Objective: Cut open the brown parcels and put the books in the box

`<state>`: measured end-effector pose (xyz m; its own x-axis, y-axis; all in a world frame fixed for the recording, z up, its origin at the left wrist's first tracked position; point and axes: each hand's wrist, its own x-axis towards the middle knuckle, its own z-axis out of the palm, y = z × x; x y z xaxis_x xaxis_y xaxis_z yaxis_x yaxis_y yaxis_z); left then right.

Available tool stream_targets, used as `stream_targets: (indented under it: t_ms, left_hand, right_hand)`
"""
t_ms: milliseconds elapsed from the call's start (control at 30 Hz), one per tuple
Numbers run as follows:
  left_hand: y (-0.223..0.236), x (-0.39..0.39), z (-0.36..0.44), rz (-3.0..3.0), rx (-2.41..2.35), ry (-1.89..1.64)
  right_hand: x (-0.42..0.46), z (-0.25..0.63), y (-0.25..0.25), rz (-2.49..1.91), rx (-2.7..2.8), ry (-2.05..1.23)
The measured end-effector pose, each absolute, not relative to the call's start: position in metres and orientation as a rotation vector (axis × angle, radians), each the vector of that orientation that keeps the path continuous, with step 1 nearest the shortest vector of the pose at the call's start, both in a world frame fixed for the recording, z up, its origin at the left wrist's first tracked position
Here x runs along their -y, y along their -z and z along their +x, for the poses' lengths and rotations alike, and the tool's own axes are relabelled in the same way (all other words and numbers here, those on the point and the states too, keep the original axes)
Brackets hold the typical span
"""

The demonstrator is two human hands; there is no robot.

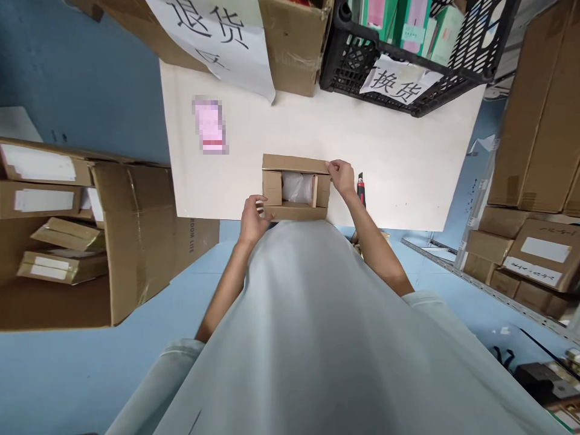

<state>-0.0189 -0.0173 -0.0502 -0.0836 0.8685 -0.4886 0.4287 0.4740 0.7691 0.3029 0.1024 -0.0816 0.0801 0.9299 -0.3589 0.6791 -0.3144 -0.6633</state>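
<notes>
A small cardboard box (295, 163) lies at the near edge of the white table with its top flaps folded outward. Inside it is something wrapped in clear or whitish plastic (296, 187); what the wrapping covers cannot be made out. My left hand (254, 219) grips the near left corner of the box, thumb on the near flap and fingers along the left side. At the far right corner, my right hand (342, 176) pinches the end of the far flap. Just right of that hand, a red and black utility knife (361, 188) rests on the table.
On the white table (399, 163) are a blurred pink item (211, 127), a large carton (294, 48) with a paper sign, and a black crate (353, 69) of green boxes. An open carton (140, 241) with parcels stands left. Shelved boxes (539, 248) are at right.
</notes>
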Motion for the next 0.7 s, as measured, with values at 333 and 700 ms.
stream_targets:
  t_ms: [333, 700]
  left_hand:
    - [0.014, 0.009, -0.001, 1.532, -1.819, -0.511]
    - [-0.007, -0.042, 0.087, 1.692, -1.545, -0.221]
  right_hand:
    - [-0.069, 0.305, 0.039, -2.048, 1.765, -0.957]
    - [0.000, 0.310, 0.003, -1.969, 1.951, -1.275]
